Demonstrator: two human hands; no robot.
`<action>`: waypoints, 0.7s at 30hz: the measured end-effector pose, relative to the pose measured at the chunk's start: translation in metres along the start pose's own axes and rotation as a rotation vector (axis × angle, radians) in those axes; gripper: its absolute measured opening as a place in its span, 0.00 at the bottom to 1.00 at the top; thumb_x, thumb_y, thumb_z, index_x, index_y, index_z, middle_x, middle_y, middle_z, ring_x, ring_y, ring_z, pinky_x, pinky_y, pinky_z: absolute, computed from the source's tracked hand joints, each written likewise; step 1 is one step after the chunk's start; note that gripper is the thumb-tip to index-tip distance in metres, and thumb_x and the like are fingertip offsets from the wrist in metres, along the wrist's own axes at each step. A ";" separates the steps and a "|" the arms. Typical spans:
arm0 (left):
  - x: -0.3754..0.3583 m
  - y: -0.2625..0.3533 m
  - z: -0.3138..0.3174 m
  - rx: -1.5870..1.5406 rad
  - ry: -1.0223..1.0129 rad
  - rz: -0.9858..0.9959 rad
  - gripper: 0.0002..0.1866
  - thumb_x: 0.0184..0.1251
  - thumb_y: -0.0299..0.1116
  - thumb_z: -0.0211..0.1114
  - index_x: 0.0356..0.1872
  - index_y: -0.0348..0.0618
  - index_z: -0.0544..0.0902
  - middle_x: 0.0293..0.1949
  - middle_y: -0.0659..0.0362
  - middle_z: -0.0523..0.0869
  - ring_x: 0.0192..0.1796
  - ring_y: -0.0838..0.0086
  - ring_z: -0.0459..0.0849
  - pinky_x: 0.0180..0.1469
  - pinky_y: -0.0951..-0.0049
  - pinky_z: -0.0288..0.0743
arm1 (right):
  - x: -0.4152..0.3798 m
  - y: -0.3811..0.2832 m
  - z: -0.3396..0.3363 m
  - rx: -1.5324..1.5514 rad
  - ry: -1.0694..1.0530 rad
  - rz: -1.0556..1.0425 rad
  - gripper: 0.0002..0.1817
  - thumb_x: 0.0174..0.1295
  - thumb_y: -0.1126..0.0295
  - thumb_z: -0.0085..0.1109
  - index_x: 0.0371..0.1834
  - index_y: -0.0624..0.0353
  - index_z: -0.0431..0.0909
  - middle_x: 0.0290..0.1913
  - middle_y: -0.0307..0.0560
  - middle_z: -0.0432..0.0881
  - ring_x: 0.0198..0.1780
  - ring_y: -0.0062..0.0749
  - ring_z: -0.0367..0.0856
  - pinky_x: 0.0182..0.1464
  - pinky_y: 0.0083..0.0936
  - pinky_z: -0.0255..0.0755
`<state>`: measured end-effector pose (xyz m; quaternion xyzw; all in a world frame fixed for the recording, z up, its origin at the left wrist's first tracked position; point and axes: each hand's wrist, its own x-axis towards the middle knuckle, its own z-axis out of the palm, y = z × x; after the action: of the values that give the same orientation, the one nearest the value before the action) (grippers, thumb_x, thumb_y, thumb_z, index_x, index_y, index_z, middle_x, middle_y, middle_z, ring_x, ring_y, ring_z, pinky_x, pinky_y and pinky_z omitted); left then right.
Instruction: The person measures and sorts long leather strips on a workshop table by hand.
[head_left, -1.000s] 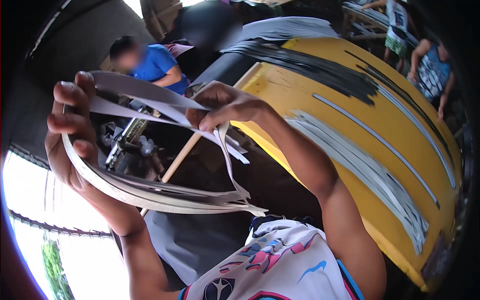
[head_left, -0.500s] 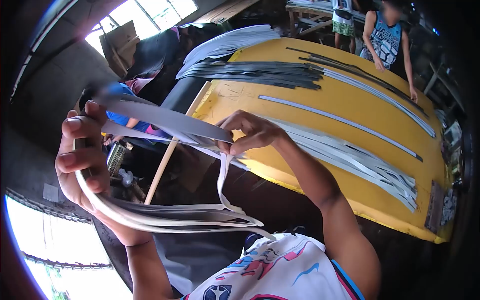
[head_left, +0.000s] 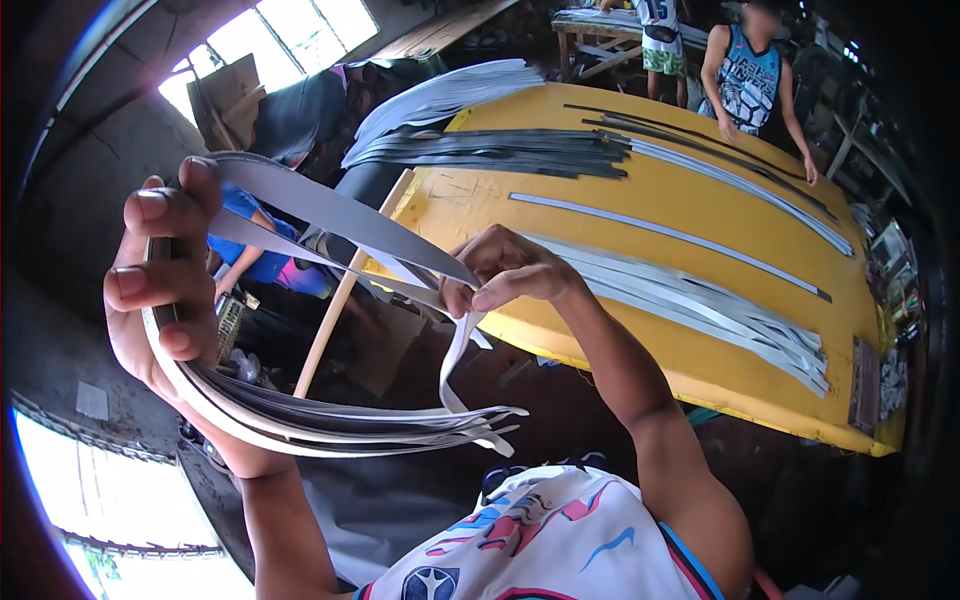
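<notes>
My left hand [head_left: 165, 280] is raised at the left, its fingers wrapped round a bundle of long flat strips [head_left: 330, 418]. The bundle's lower ends curve down to the right, in front of my shirt. From the top of that hand, wide grey strips [head_left: 350, 225] arc across to my right hand [head_left: 505, 268], which pinches them between thumb and fingers. A narrow pale end [head_left: 455, 365] hangs below the pinch and twists down toward the bundle. The strips' material is not certain.
A yellow table [head_left: 460, 200] carries white strips [head_left: 690, 305], dark strips [head_left: 500, 150] and a single grey strip [head_left: 670, 240]. A wooden pole [head_left: 335, 320] leans at its near left edge. One person [head_left: 750, 80] stands across the table; another person in blue [head_left: 255, 250] is low at the left.
Both hands keep their hold on the strips. The bundle's loose lower ends have swung slightly upward and gathered closer together. The camera view has shifted a little.
</notes>
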<state>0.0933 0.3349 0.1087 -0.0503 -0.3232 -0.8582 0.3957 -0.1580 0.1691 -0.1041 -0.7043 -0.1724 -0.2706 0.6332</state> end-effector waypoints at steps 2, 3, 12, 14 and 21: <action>-0.002 0.001 0.005 0.004 0.012 -0.002 0.26 0.85 0.43 0.29 0.75 0.38 0.47 0.70 0.47 0.68 0.62 0.50 0.81 0.67 0.28 0.65 | 0.003 0.001 0.008 0.025 0.029 0.035 0.17 0.47 0.64 0.65 0.37 0.65 0.87 0.35 0.47 0.87 0.36 0.27 0.81 0.42 0.26 0.71; -0.002 0.002 0.007 0.012 0.021 -0.009 0.26 0.85 0.43 0.30 0.75 0.38 0.47 0.69 0.47 0.68 0.62 0.50 0.81 0.67 0.28 0.65 | 0.004 0.003 0.011 0.045 0.058 0.064 0.20 0.44 0.63 0.63 0.38 0.64 0.88 0.39 0.48 0.89 0.37 0.28 0.81 0.42 0.27 0.72; -0.016 0.009 0.020 -0.002 0.030 -0.081 0.27 0.85 0.46 0.24 0.74 0.39 0.49 0.67 0.48 0.70 0.58 0.50 0.82 0.65 0.31 0.67 | 0.012 -0.022 0.012 0.000 -0.084 0.115 0.28 0.53 0.66 0.68 0.59 0.65 0.82 0.54 0.49 0.87 0.46 0.28 0.84 0.53 0.25 0.73; -0.015 0.009 0.028 0.060 0.038 -0.071 0.27 0.85 0.46 0.24 0.74 0.39 0.49 0.67 0.48 0.70 0.59 0.50 0.82 0.65 0.31 0.68 | 0.008 -0.003 0.001 0.086 -0.172 -0.028 0.18 0.54 0.68 0.69 0.48 0.63 0.86 0.50 0.52 0.87 0.46 0.33 0.83 0.54 0.30 0.73; -0.021 0.011 0.049 0.195 -0.003 0.049 0.27 0.85 0.47 0.26 0.74 0.41 0.48 0.66 0.48 0.70 0.57 0.50 0.82 0.63 0.33 0.69 | -0.002 0.049 0.006 0.444 0.157 -0.271 0.14 0.50 0.59 0.74 0.28 0.59 0.88 0.28 0.49 0.81 0.44 0.38 0.76 0.37 0.30 0.71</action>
<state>0.1077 0.3726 0.1461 -0.0207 -0.4047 -0.8126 0.4188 -0.1296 0.1685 -0.1443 -0.4956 -0.2707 -0.3623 0.7415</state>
